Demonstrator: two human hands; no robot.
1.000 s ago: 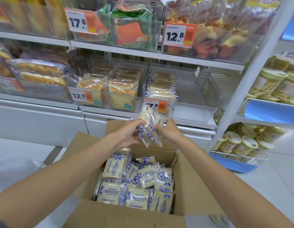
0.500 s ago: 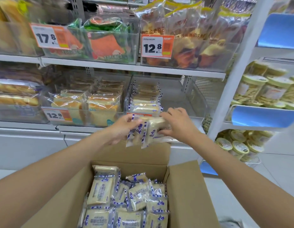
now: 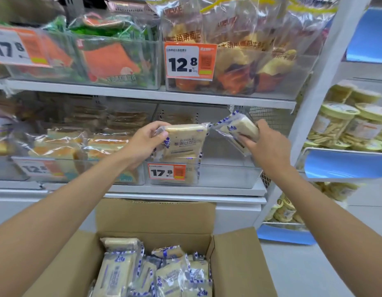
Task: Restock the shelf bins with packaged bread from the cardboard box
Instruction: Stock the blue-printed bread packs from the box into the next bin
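My left hand [image 3: 143,142] grips a pale bread pack with blue-white trim [image 3: 185,140], held upright at the left end of a clear shelf bin [image 3: 228,174] that carries a 17.8 price tag. My right hand [image 3: 265,146] holds a second bread pack [image 3: 235,129], tilted, above the same bin's right part. More packs stand in the bin behind the left one. An open cardboard box [image 3: 155,219] sits below, with several matching bread packs [image 3: 151,273] inside.
Left of that bin, another clear bin [image 3: 78,168] holds yellow cake slices. The upper shelf [image 3: 143,95] carries bins of bagged bread with price tags. A white upright [image 3: 318,93] bounds the shelf on the right; jars of snacks [image 3: 346,125] stand beyond it.
Both hands rose from above the box to the bin. The packs they held together are now split, one in each hand, and the hands have moved apart.
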